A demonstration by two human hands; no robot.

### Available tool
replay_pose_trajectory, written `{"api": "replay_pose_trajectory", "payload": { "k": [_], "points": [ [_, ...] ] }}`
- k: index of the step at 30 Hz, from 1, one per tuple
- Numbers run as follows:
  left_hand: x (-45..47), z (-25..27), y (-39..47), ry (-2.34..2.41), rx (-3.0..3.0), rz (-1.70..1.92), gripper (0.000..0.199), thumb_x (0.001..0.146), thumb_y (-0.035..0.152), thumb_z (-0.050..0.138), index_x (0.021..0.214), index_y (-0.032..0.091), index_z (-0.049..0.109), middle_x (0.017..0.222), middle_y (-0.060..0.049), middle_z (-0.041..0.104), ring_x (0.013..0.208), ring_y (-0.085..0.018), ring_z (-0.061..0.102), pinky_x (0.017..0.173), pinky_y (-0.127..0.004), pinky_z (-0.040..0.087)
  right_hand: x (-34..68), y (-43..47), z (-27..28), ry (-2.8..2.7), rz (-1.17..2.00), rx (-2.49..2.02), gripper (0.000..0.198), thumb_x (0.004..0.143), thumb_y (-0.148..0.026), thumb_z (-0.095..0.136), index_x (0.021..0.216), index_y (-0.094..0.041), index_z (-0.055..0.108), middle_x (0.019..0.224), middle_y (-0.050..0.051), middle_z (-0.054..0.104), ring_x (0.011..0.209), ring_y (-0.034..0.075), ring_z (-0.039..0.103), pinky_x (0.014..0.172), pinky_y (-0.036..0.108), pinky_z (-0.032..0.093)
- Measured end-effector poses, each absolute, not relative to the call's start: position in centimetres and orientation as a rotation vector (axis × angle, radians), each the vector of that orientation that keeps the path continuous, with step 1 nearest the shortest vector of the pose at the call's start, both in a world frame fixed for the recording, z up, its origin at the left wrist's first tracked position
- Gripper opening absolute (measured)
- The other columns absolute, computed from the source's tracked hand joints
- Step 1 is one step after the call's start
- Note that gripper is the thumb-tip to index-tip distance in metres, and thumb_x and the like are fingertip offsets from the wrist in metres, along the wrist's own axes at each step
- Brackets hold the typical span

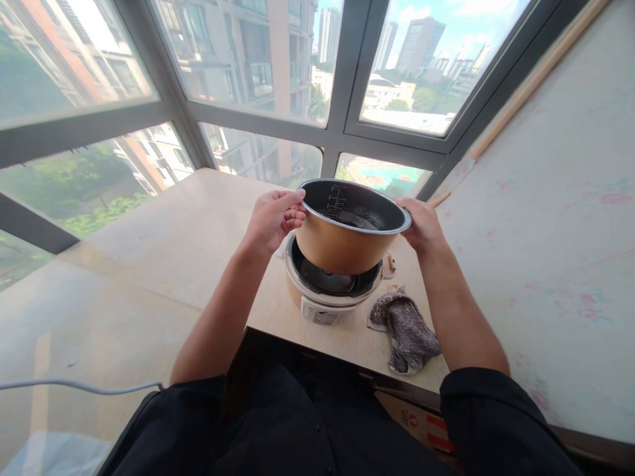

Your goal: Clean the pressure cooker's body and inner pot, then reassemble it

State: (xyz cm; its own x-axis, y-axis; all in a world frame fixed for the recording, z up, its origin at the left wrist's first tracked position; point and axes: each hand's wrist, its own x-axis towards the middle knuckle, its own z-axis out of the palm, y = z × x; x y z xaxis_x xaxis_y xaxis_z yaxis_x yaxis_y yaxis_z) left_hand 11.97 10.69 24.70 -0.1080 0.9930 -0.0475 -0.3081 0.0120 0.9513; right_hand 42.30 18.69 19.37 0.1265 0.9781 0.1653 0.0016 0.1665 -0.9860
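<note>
Between my hands hangs a rice cooker inner pot (342,246), gold outside and dark inside, with scale marks on its inner wall. My left hand (276,218) pinches its rim on the left, and my right hand (421,221) grips the rim on the right. The pot is slightly tilted, its right side lower. Directly below stands the rice cooker body (325,311), pale with a label on its front and its dark cavity partly showing. A crumpled grey-brown cloth (407,329) lies right of the cooker, near the table edge.
The cooker stands on a pale wooden surface (218,205) that runs along the windows (248,59). A flowered wall (560,218) bounds the right side. A white cable (79,383) crosses the lower left, and a printed cardboard box (417,420) sits below the edge.
</note>
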Motion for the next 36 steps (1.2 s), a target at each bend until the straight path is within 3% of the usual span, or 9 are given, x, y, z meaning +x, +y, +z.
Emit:
{"api": "replay_pose_trajectory", "payload": {
  "k": [9,16,22,27,36],
  "points": [
    [11.9,24.2,10.1,1.043,0.962,1.342,0.019,0.083,0.022,0.074,0.077,0.013,0.059,0.065,-0.002,0.063,0.048,-0.006,0.057,0.048,-0.016,0.050,42.7,18.4,18.5,-1.106,1.110,-1.181,0.012,0.067,-0.029,0.073,0.075,-0.020,0.075,0.072,0.001,0.069,0.065,0.016,0.056,0.058,0.029,0.046],
    [11.3,22.3,9.6,1.087,0.941,1.273,0.022,0.082,0.019,0.076,0.083,0.013,0.055,0.064,-0.003,0.065,0.046,-0.007,0.057,0.045,-0.016,0.046,42.6,18.1,17.3,-1.161,1.020,-1.215,0.018,0.062,-0.030,0.074,0.077,-0.020,0.075,0.071,0.002,0.070,0.068,0.018,0.060,0.060,0.029,0.051],
    [10.6,20.3,9.2,1.171,0.928,1.236,0.021,0.081,0.015,0.072,0.087,0.014,0.052,0.060,-0.002,0.065,0.043,-0.009,0.057,0.042,-0.017,0.043,41.6,16.8,16.0,-1.170,1.036,-1.265,0.026,0.058,-0.034,0.076,0.078,-0.017,0.075,0.059,0.000,0.062,0.049,0.010,0.046,0.043,0.023,0.035],
    [10.1,18.3,9.0,1.217,0.942,1.192,0.027,0.076,0.019,0.075,0.086,0.016,0.050,0.057,-0.002,0.064,0.042,-0.010,0.056,0.040,-0.018,0.040,41.5,16.2,15.3,-1.269,1.076,-1.359,0.035,0.061,-0.035,0.075,0.089,-0.015,0.076,0.059,-0.002,0.061,0.048,0.009,0.045,0.044,0.022,0.034],
    [9.5,15.2,8.7,1.342,1.064,1.058,0.023,0.082,0.017,0.068,0.090,0.018,0.046,0.052,0.000,0.063,0.038,-0.011,0.054,0.038,-0.018,0.038,41.3,15.4,14.8,-1.492,0.936,-1.556,0.027,0.066,-0.032,0.067,0.085,-0.015,0.072,0.063,0.002,0.062,0.051,0.011,0.045,0.046,0.025,0.033]
  ]
}}
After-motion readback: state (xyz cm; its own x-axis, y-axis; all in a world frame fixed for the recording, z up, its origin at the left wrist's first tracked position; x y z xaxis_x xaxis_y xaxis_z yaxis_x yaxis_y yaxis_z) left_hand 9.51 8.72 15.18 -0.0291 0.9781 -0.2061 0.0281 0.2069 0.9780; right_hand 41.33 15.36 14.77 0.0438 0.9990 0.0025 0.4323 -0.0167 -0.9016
